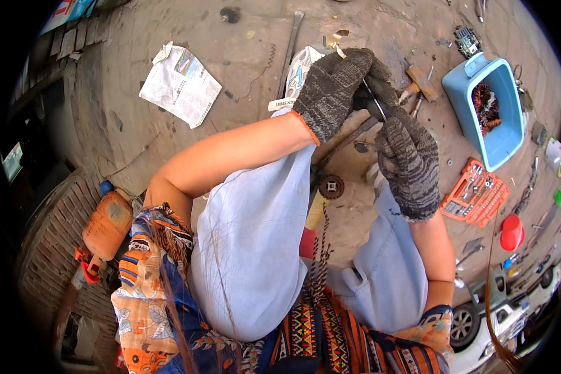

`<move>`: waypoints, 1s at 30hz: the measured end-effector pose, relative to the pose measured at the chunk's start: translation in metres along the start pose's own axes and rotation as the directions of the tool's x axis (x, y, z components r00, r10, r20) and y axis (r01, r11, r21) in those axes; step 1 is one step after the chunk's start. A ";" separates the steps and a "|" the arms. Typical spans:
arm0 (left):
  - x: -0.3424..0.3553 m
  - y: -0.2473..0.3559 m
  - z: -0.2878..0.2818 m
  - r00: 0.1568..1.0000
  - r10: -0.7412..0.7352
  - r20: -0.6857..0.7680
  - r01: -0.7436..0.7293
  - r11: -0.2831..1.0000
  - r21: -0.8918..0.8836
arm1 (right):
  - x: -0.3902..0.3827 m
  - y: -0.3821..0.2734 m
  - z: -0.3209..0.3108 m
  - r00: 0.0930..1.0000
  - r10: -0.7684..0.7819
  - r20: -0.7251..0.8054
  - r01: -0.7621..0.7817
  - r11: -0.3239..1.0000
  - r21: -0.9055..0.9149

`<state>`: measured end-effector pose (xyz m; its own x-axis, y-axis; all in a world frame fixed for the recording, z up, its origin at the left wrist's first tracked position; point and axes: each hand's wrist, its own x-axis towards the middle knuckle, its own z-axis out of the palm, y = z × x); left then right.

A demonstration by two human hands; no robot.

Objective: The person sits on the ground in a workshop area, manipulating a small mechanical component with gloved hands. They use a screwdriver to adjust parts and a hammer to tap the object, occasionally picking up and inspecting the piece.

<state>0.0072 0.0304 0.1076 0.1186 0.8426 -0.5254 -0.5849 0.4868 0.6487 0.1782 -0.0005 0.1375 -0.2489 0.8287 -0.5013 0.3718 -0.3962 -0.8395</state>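
The ground (181, 22) spreads under everything, a grey-brown, stained hard surface with grit and small scraps scattered over it. Taking the view as a clock face, both gloved hands lie between 12 and 2 o'clock, above the knees of a seated or squatting person in pale blue trousers (249, 237). A thin metal rod (374, 98) sits between them, toward 1 o'clock. The right hand (410, 163) grasps the rod's near end, its fingers closed around it. The left hand (333, 93) has bent fingers at the rod's far end; whether they grip it cannot be told.

At 2 o'clock a wooden-handled hammer (421, 82) lies on the ground, and farther out stands a light blue bin (470, 70) holding a dark reddish tangle (485, 106). At 3 o'clock an orange tool case (477, 194) lies open, with a red rounded object (512, 233) just past it. Toward 4 o'clock, at the rim, is a white car (508, 324).

At half past 10 a printed paper sheet (181, 86) lies flat. Between 8 and 9 o'clock a rusty orange tank (108, 225) is near curving brickwork (50, 243). A toothed metal disc (331, 186) is between the knees, near the clock's centre.
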 end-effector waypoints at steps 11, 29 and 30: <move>-0.003 0.006 -0.002 0.997 -0.012 0.077 0.019 0.996 -0.089 | 0.011 0.003 0.001 0.994 0.007 0.105 -0.041 0.944 0.327; -0.010 0.022 0.007 0.955 0.233 0.185 -0.262 0.952 0.156 | -0.004 0.006 0.003 0.851 -0.522 -0.055 0.419 0.740 -0.527; -0.012 0.022 0.008 0.938 0.315 0.142 -0.345 0.878 0.332 | -0.009 0.000 0.004 0.864 -0.502 -0.035 0.383 0.701 -0.602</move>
<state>-0.0012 0.0324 0.1326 0.0411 0.9767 -0.2104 -0.2884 0.2133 0.9335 0.1767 -0.0094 0.1414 -0.3710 0.9286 -0.0041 0.7032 0.2780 -0.6544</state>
